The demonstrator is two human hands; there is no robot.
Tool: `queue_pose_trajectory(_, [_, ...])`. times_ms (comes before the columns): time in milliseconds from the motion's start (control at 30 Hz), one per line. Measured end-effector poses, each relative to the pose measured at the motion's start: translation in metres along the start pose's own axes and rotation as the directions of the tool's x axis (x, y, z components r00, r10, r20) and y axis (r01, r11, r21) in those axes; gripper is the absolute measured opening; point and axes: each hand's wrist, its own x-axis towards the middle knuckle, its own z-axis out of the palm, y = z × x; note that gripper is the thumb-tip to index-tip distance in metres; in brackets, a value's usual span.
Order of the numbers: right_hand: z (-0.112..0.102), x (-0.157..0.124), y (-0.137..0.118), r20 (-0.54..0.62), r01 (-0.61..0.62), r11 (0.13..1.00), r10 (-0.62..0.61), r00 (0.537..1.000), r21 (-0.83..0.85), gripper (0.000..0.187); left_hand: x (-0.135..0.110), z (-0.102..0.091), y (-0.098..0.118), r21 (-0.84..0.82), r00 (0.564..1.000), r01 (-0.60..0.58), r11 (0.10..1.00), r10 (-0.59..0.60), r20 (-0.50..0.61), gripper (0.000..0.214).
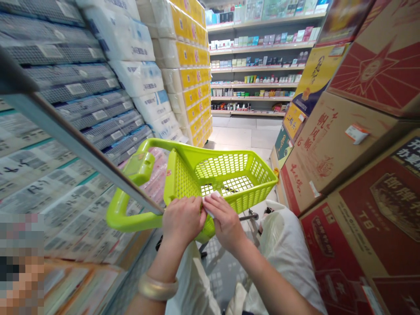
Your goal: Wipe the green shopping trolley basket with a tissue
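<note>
A lime-green shopping cart [236, 202] with a perforated basket stands in front of me, its looped handle [126, 222] to the left. My left hand [183, 220] is closed over the cart's near side, beside the handle. A grey pole [98, 157] slants from the upper left down to this hand; its lower end is hidden there. Pressed between the fingers of my right hand [225, 218] is a white tissue [209, 204], held against the basket's near rim. Both hands almost touch. The visible part of the basket floor is bare.
Stacked tissue packs [141, 76] and yellow-wrapped bundles [193, 57] line the left. Cardboard cartons [337, 140] rise close on the right. Shelves of small boxes and bottles [262, 61] stand at the back, beyond a tiled floor [244, 131].
</note>
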Motion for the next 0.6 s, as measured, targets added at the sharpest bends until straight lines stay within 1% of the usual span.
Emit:
queue_pose_trajectory(33, [0.000,0.000,0.000,0.005,0.012,1.000,-0.012,1.000,0.006,0.052,0.000,0.000,0.000,-0.003,1.000,-0.003,1.000,0.003,0.003,0.021])
queue_pose_trajectory(67, [-0.002,0.000,0.004,-0.013,-0.001,1.000,0.001,1.000,-0.005,0.052,0.000,0.000,0.000,-0.002,1.000,-0.005,1.000,0.005,0.003,0.022])
queue_pose_trajectory(167, [-0.012,-0.004,0.021,-0.127,-0.141,0.986,0.130,0.983,-0.085,0.054,-0.001,0.001,0.000,0.009,1.000,-0.004,1.000,0.003,0.005,0.024])
queue_pose_trajectory(233, [-0.014,-0.005,0.024,-0.170,-0.210,0.971,0.190,0.967,-0.112,0.056,0.000,0.001,0.000,0.015,1.000,0.004,1.000,-0.005,0.008,0.024])
queue_pose_trajectory(267, [-0.013,-0.004,0.022,-0.160,-0.207,0.972,0.188,0.969,-0.108,0.056,0.000,0.000,0.001,0.017,1.000,0.008,1.000,-0.008,0.009,0.024])
queue_pose_trajectory(300, [-0.010,-0.003,0.016,-0.128,-0.177,0.980,0.164,0.978,-0.095,0.055,0.000,0.000,0.001,0.017,1.000,0.010,1.000,-0.010,0.009,0.024])
queue_pose_trajectory(367, [-0.004,-0.001,0.003,-0.043,-0.079,0.996,0.077,0.996,-0.046,0.053,0.000,0.000,0.001,-0.001,1.000,0.005,1.000,-0.005,0.010,0.023])
queue_pose_trajectory(433, [0.000,0.002,-0.004,0.012,-0.016,1.000,0.016,1.000,-0.009,0.052,0.000,-0.001,0.001,-0.029,1.000,-0.006,1.000,0.006,0.008,0.022])
queue_pose_trajectory(500, [-0.002,0.001,0.000,-0.005,-0.031,0.999,0.031,1.000,-0.023,0.052,-0.001,-0.001,0.000,-0.039,1.000,-0.009,0.999,0.009,0.003,0.023])
queue_pose_trajectory(600, [-0.011,-0.002,0.016,-0.107,-0.156,0.983,0.145,0.984,-0.100,0.053,-0.001,-0.001,0.001,-0.018,1.000,-0.004,1.000,0.004,-0.001,0.024])
